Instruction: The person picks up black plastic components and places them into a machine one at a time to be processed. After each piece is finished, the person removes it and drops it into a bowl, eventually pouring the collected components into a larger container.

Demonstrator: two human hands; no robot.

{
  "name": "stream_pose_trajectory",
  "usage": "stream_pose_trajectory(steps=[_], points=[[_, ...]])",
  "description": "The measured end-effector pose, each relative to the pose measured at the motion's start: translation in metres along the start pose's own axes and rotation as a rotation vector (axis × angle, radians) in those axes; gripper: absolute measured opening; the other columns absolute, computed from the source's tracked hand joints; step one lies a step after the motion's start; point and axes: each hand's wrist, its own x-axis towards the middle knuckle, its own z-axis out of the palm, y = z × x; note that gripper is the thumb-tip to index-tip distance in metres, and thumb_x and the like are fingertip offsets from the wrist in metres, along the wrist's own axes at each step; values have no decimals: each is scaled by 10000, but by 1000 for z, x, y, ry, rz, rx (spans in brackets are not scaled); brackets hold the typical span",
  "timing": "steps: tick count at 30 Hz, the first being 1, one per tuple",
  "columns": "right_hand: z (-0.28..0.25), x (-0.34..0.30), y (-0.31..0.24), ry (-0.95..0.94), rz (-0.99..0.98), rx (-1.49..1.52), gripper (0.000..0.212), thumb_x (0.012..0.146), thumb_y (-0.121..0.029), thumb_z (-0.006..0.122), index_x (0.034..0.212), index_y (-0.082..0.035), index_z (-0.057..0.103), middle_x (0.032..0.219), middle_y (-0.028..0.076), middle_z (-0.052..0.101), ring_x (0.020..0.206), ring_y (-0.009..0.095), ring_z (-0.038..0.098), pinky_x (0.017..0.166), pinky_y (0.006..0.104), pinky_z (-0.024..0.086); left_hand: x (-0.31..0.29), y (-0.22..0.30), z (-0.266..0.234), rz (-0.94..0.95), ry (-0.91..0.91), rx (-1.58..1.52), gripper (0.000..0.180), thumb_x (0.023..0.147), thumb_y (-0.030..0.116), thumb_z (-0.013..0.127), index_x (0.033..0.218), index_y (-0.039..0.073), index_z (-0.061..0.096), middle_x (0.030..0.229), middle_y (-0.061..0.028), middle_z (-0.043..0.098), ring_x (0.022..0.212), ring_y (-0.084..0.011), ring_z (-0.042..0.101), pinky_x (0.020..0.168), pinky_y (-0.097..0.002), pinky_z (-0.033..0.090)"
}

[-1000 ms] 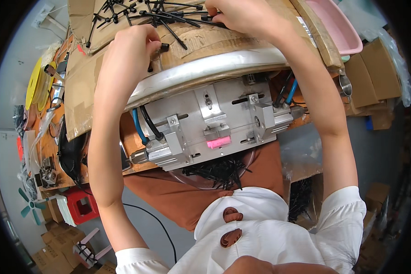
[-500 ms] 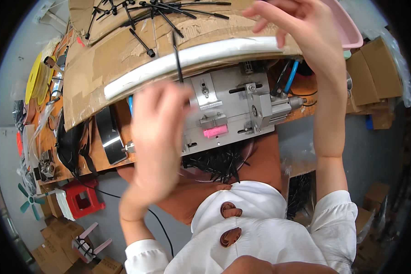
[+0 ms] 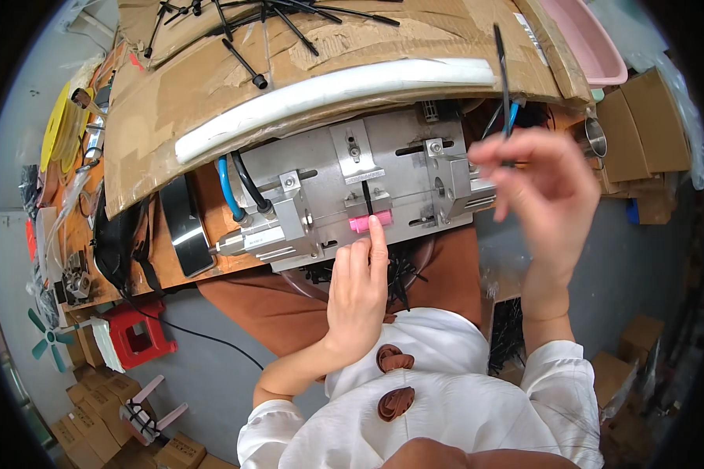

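Note:
My left hand (image 3: 357, 291) reaches to the metal fixture (image 3: 403, 173), its index finger stretched out and its other fingers bent. That fingertip touches the lower end of a thin black rod (image 3: 368, 201) at the pink block (image 3: 359, 224). The rod lies across the small metal rest in the middle of the fixture. My right hand (image 3: 551, 184), blurred, is raised to the right of the fixture. Between its thumb and fingers it pinches another black rod (image 3: 502, 66), which points upward.
Several black rods (image 3: 293, 30) lie on the cardboard (image 3: 156, 117) behind a white padded strip (image 3: 328, 90). Cylinders with blue hoses (image 3: 231, 187) flank the fixture. Left are a phone (image 3: 186, 227) and a red stool (image 3: 138, 336). More black rods (image 3: 399, 281) sit at my lap.
My left hand came down to the fixture, where a black rod now lies across the middle. My right hand drew back from the cardboard toward me with another rod in it.

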Motion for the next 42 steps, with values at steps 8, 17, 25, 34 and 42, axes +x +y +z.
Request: stream_pose_trajectory(steps=[8, 17, 25, 34, 42], points=[[49, -91, 72, -220, -326, -521, 674, 691, 14, 750, 1319, 20, 506, 599, 58, 520, 490, 160, 505, 457, 320, 415, 128, -72, -76, -20, 426, 157, 351, 837, 123, 668, 1167, 23, 605, 879, -135, 542, 916, -312, 496, 841, -395, 413], [61, -84, 82, -325, -298, -534, 670, 734, -70, 735, 1350, -11, 479, 596, 55, 544, 504, 175, 546, 472, 327, 437, 134, -81, -107, -31, 177, -194, 170, 790, 112, 693, 904, 6, 625, 810, -94, 577, 714, -219, 511, 700, -325, 448], [43, -73, 52, -311, -205, -479, 647, 739, -132, 759, 1328, -31, 509, 788, 99, 642, 618, 200, 620, 507, 316, 471, 1, -5, -33, -93, 223, -156, 764, 622, -61, 754, 1338, -19, 493, 879, -79, 566, 787, -241, 488, 745, -353, 424], [25, -66, 44, -111, -25, -388, 548, 737, -71, 776, 1254, -46, 595, 861, 92, 704, 495, 81, 490, 454, 221, 414, 6, 2, 0, -29, -10, 18, 687, 703, -36, 570, 1367, -83, 399, 941, -98, 498, 821, -227, 497, 732, -305, 449], [19, -45, 24, -147, -67, -395, 529, 736, -43, 771, 1238, -35, 604, 855, 91, 699, 496, 87, 500, 459, 224, 420, 8, 4, -14, -72, -86, -111, 707, 730, -16, 687, 1381, -23, 410, 943, -118, 501, 861, -276, 492, 751, -374, 442]])
